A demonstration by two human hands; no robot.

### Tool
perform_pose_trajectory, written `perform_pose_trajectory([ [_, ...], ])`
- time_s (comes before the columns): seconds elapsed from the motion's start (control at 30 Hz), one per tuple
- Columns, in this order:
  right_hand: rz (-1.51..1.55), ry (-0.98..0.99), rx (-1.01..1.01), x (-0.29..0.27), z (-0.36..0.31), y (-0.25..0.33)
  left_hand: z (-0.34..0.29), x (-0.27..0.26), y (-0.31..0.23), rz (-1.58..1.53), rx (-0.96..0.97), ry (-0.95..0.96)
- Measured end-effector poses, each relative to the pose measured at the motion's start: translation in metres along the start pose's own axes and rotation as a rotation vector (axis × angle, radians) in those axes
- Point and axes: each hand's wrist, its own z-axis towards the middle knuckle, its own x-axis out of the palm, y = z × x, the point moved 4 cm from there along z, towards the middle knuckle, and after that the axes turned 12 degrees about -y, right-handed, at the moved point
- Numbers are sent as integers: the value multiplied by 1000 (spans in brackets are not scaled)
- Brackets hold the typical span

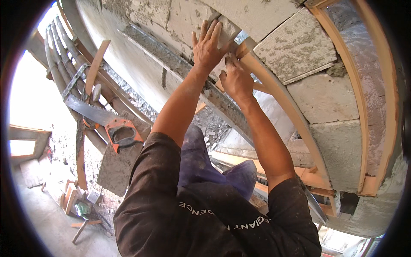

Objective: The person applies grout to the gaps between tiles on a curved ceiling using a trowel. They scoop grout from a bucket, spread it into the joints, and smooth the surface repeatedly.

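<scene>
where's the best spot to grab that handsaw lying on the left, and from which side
Take the handsaw by its orange and black closed-loop handle, probably coming from the lower right, the person's side. The handle is the end nearest the body and has an opening for fingers; the bare blade runs up and left toward the planks. Both the left hand and right hand are on the block wall.

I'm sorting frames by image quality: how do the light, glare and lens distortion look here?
Head view: daylight blows out the opening at far left; the left hand and right hand on the grey block are evenly lit and sharp; the fisheye bends the wooden frame strip, and the corners are black.
</scene>
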Motion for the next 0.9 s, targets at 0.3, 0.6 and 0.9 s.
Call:
perform_pose_trajectory([
  [0.3,-6,-14,-85,0,-2,-7,36,-25,-20,-23,121,-70],
  [0.6,38,112,2,-2,-2,-6,47,-29,-21,-35,245,-11],
  [0.9,72,137,10,-8,-9,-7,65,-34,-11,-132,249,53],
])
